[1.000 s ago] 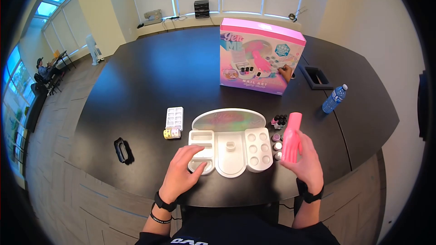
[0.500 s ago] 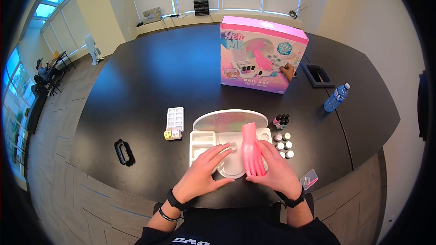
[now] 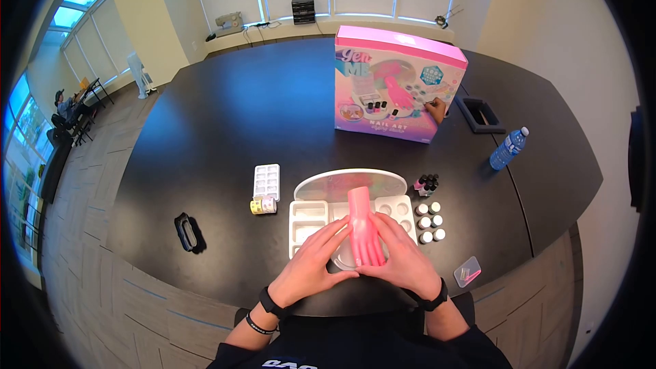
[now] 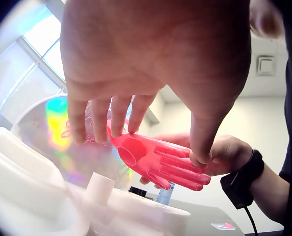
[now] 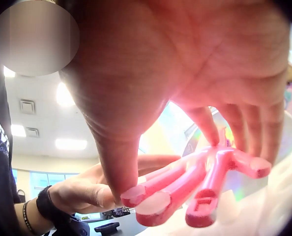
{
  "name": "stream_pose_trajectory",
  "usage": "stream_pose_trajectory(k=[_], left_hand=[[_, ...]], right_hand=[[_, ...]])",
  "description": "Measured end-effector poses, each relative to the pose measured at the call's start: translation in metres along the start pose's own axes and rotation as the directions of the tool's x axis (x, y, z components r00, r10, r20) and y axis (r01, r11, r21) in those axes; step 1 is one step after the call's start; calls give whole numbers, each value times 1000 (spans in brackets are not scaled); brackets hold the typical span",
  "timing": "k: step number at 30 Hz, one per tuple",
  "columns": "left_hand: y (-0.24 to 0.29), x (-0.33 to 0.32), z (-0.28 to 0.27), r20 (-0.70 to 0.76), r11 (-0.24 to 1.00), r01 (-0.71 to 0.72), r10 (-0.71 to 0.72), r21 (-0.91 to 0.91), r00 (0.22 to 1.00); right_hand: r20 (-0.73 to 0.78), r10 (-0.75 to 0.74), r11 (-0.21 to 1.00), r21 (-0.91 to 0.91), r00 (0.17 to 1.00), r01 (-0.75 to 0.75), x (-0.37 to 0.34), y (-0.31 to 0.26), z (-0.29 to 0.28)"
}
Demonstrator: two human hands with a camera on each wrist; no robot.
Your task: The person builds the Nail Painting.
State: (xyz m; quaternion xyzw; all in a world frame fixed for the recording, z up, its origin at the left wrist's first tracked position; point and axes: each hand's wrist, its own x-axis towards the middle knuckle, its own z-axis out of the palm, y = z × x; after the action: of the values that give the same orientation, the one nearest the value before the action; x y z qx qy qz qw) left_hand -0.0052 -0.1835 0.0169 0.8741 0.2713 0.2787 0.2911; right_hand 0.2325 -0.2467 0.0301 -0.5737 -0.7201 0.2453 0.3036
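Observation:
Between both hands the pink plastic model hand (image 3: 364, 232) is held above the middle of the white tray (image 3: 309, 210), its fingers toward the person. The left hand (image 3: 311, 266) touches its left side with fingertips and thumb. On the other side, the right hand (image 3: 406, 260) grips it with thumb and fingers. In the left wrist view a round socket shows on the underside of the model hand (image 4: 136, 152), and a white peg (image 4: 101, 188) stands up from the tray, apart from it. The right wrist view shows the model's fingertips (image 5: 153, 202) by the thumb.
Behind stands a pink box (image 3: 396, 89). White-capped jars (image 3: 425, 223), dark-capped bottles (image 3: 427, 184), a small clear tray (image 3: 467, 272) and a water bottle (image 3: 509, 148) are to the right. A white palette (image 3: 266, 182), tape rolls (image 3: 264, 206) and a black strap (image 3: 186, 232) lie left.
The model hand has moved left from beside the jars to over the tray's middle, carried by the right hand. The left hand has shifted right from the tray's left compartments and now touches it.

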Motion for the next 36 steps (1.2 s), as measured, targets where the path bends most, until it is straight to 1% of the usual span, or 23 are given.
stream_pose_trajectory(k=[11,14,16,18,20,22,26,28,29,31,32,34,36], left_hand=[[-16,-6,4,1,1000,29,-29,11,1000],[-21,-7,4,10,998,47,-47,29,999],[-22,-8,4,14,998,55,-55,42,998],[-23,-8,3,20,997,70,-70,17,997],[-26,-8,3,23,998,58,-59,29,998],[-25,-12,5,37,998,53,-54,34,998],[-27,-12,3,43,997,65,-67,44,997],[-27,-12,4,40,997,72,-74,42,996],[-28,-12,4,42,996,72,-74,58,996],[-29,-13,4,42,995,72,-75,76,996],[-28,-13,4,57,994,77,-81,77,995],[-29,-11,4,74,994,80,-86,80,994],[-30,-12,4,63,994,86,-90,70,994]], right_hand=[[23,-2,1000,-11,1000,2,4,8,8],[30,31,999,12,999,-32,5,9,10],[13,19,999,29,1000,-19,7,11,10],[11,23,999,39,1000,-23,8,11,9],[9,32,998,51,999,-32,10,13,9],[-1,-2,1000,4,1000,2,8,16,11],[-39,2,1000,5,999,-2,8,13,14],[-23,45,998,37,999,-45,9,12,14],[-16,44,998,37,999,-43,8,14,15],[-47,-11,1000,16,999,12,9,20,17],[-47,-13,1000,15,999,13,10,19,16],[12,48,995,91,999,-49,11,18,14],[3,30,997,72,1000,-30,10,22,17]])
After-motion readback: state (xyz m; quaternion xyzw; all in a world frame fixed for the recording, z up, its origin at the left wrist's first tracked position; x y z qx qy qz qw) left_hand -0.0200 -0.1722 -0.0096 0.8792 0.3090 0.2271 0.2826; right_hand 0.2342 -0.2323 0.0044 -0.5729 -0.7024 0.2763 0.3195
